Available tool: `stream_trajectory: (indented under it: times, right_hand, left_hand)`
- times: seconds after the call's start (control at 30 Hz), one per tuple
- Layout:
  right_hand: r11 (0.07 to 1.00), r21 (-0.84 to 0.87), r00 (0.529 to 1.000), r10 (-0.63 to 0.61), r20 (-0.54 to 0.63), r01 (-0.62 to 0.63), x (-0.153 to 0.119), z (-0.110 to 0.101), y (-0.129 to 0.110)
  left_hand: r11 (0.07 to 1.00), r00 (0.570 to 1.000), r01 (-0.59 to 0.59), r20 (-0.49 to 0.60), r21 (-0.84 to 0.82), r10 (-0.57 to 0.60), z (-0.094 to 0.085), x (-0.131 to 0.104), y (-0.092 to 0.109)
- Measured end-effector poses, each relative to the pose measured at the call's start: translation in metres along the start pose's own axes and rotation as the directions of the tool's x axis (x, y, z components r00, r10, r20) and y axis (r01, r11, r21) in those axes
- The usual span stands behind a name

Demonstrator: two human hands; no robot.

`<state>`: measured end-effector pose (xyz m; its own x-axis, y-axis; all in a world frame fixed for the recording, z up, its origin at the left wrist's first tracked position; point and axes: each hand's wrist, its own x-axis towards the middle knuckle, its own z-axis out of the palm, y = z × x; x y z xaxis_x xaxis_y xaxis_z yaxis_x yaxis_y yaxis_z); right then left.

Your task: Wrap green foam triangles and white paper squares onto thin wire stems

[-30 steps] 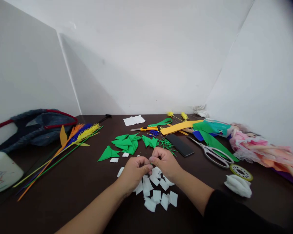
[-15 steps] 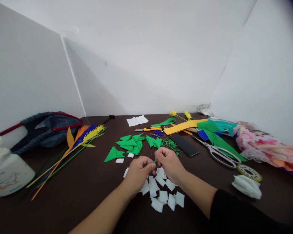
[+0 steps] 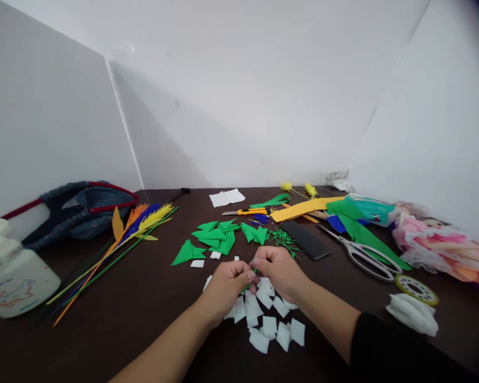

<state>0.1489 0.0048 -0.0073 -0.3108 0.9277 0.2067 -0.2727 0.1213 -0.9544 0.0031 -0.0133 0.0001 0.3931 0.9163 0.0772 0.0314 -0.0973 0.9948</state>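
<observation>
A dark table [image 3: 99,335] fills the lower part of the view, and the person works at its middle. Both hands meet there: the left hand [image 3: 223,290] is drawn in narrow, thumb against fingers, and the right hand [image 3: 279,271] is bunched the same way just beside it, the two sets of fingertips pinching one thing between them. Beyond them lies a pile of green cut shapes [image 3: 225,242], with thin green strips [image 3: 283,239] to its right; below and around the hands are scattered white squares [image 3: 297,332]. Smallest is the small green piece [image 3: 255,271] in the fingertips, held above the squares and largely hidden by the fingers. The step in hand looks like shaping or twisting this piece, though its exact form cannot be told. The next move would seem to call for a light, steady pinch from both hands.
</observation>
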Motion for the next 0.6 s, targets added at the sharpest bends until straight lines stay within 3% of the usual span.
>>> stream_trajectory:
  times: [0.23, 0.33, 0.5, 0.6]
  right_hand:
    - [0.981, -0.184, 0.983, -0.085, -0.163, 0.054, 0.0, 0.002, -0.004]
    - [0.987, -0.15, 0.974, -0.084, -0.209, 0.053, 0.001, 0.004, -0.004]
    - [1.0, 0.021, 1.0, 0.011, -0.028, -0.01, 0.002, -0.003, -0.003]
    - [0.999, 0.042, 0.998, -0.007, 0.06, 0.004, 0.002, -0.01, -0.003]
  left_hand:
    - [0.991, 0.997, -0.072, 0.037, 0.114, 0.069, 0.005, 0.0, 0.004]
    - [0.981, 0.995, -0.094, 0.032, 0.167, 0.089, 0.006, 0.0, 0.006]
    - [0.989, 0.997, -0.072, 0.006, 0.126, 0.072, 0.005, 0.0, 0.006]
    - [0.994, 0.998, -0.064, -0.021, 0.092, 0.067, 0.004, 0.0, 0.008]
